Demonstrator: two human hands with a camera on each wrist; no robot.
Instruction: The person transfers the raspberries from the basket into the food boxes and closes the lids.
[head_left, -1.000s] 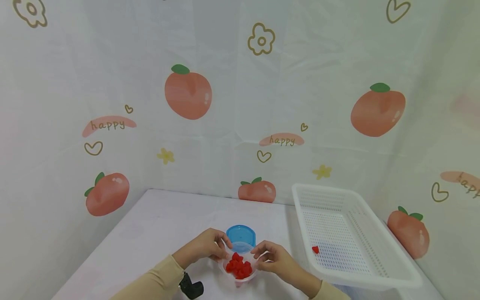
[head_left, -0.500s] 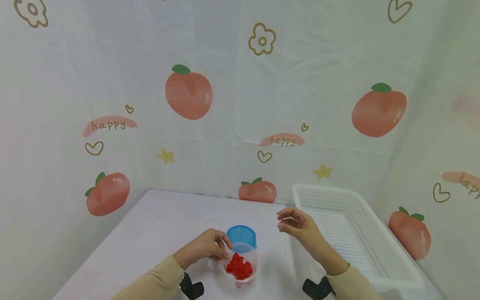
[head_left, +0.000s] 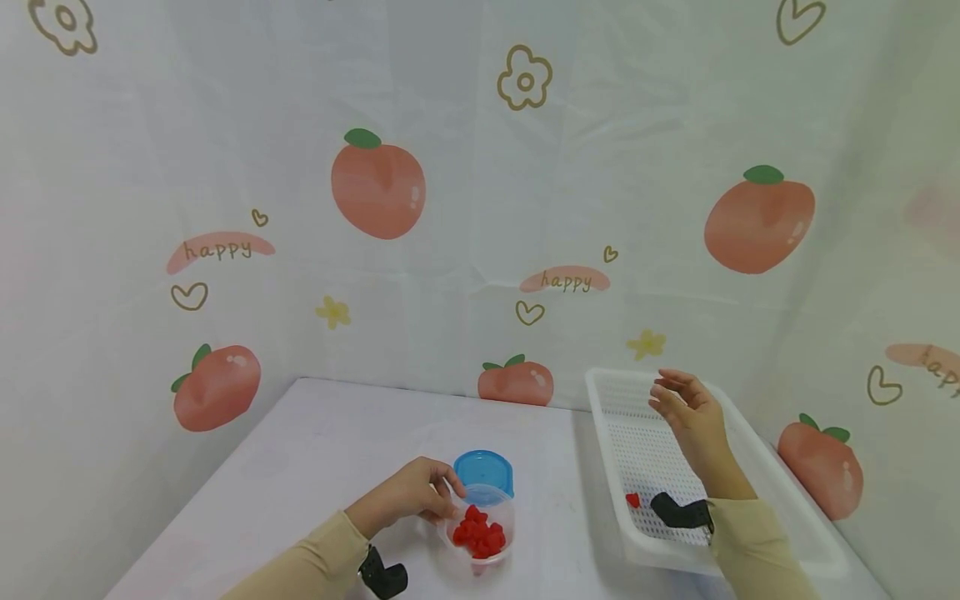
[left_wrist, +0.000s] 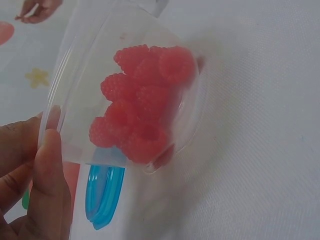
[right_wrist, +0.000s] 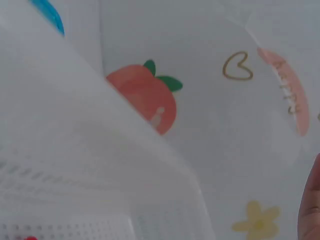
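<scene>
My left hand (head_left: 416,492) pinches the rim of a clear plastic tub (left_wrist: 82,100) between thumb and fingers. Several red raspberries (left_wrist: 142,105) lie together inside the tub, which stands on the table with its mouth tipped a little in the left wrist view. Over the white basket (head_left: 609,467) hangs my right hand (head_left: 693,417), fingers loosely bent, with nothing seen between them. A single raspberry (head_left: 633,500) rests on the basket's floor near its left wall. Only the edge of the right hand shows in the right wrist view.
A blue lid (head_left: 482,469) lies on the white table (head_left: 360,425) just behind the tub. The basket's raised walls bound the table's right side. A printed cloth backdrop (head_left: 450,317) rises behind the table.
My right hand has let go of the tub's right side and moved up and right, over the basket. The left hand and tub have stayed in place.
</scene>
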